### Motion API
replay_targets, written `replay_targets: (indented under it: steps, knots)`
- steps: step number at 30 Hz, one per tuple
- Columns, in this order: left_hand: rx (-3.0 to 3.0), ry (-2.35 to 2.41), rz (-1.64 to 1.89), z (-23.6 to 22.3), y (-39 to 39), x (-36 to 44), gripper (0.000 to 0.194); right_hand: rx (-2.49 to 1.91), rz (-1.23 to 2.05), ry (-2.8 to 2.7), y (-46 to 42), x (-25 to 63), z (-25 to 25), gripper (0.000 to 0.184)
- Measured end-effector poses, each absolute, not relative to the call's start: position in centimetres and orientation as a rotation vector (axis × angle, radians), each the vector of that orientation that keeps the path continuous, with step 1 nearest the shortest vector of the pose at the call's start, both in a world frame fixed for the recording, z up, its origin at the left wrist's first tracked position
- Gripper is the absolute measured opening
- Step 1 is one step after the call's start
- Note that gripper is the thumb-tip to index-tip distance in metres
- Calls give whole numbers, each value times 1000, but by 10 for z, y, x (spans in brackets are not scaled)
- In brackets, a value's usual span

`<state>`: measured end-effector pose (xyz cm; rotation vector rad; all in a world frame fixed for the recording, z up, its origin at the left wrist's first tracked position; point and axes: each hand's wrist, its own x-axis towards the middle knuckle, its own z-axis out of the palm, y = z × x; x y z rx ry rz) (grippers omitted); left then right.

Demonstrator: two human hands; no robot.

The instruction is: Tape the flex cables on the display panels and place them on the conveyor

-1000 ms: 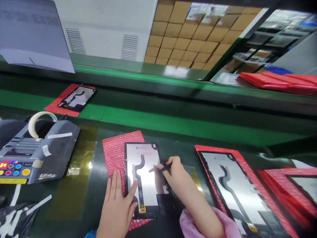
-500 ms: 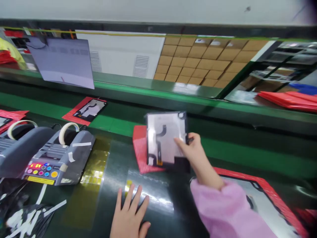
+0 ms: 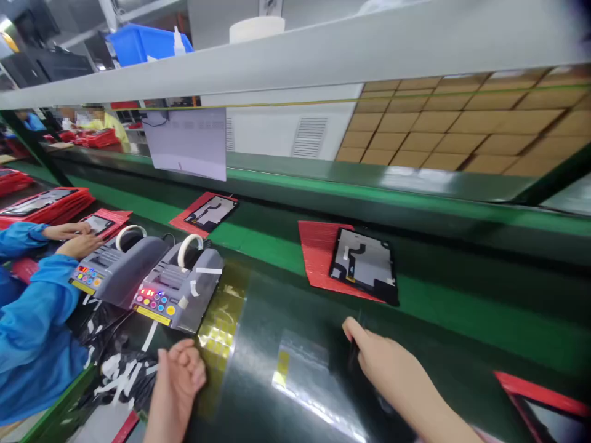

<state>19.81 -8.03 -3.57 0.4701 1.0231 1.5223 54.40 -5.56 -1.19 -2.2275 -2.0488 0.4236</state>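
Observation:
My left hand [image 3: 181, 376] is raised at lower left with its fingers curled in and nothing seen in them; it is near the front of a grey tape dispenser [image 3: 180, 289] with lit buttons. Over the dark bench my right hand [image 3: 376, 354] is closed on a thin dark tool [image 3: 354, 347], which is blurred and partly hidden. Beyond that hand, a tablet screen panel [image 3: 367, 261] with a black flex cable lies partly on a red foam sheet [image 3: 318, 249]. A clear film with a yellow strip [image 3: 282, 368] lies on the bench between my hands.
A co-worker's blue sleeves [image 3: 41, 314] and hands [image 3: 76, 240] are at the left beside a second dispenser [image 3: 115, 264]. Another panel [image 3: 211, 212] on red foam lies farther along the green strip. Tape scraps [image 3: 122, 375] are heaped at lower left. A shelf beam [image 3: 295, 67] crosses above.
The screen panel, held up by my right hand before, now lies on the red foam, let go. That hand has drawn back nearer. My left hand has curled and moved left; the view has turned left.

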Motion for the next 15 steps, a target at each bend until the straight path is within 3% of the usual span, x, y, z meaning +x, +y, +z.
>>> replay_targets:
  steps: [7, 13, 15]
  knots:
    - [467, 1191, 1839, -12, -58, 142, 50, -2378, 177, -2236, -79, 538, -30, 42]
    - [363, 1472, 2107, -5, -21, 68, 19, -2255, -79, -2209, -103, 557, -57, 77]
    - [337, 1544, 2092, -3, -2, 44, 23, -2230, 38, -2143, -110, 559, -66, 81]
